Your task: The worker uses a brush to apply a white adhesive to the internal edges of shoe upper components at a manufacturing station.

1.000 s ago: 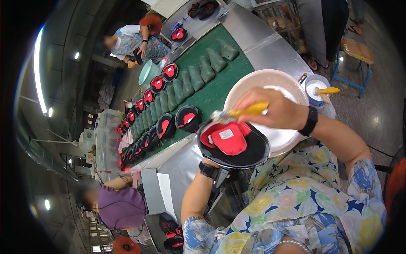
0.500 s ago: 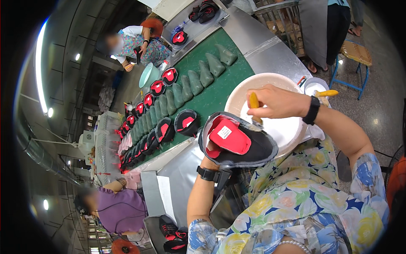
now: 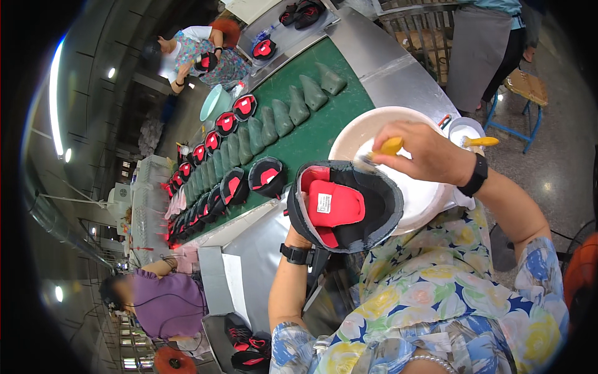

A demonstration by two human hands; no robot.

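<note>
the step in hand looks like brushing white liquid (image 3: 418, 201) onto the rim of a black-and-red shoe upper (image 3: 339, 206), held open side up at the near-left side of the basin (image 3: 346, 134). the right hand (image 3: 431, 153) has its grip clamped on the brush (image 3: 390, 147), bristles at the far rim. the left hand's (image 3: 298, 238) grip is mostly hidden beneath; i cannot tell how its fingers close. the next move probably calls for light strokes along a steady rim.
</note>
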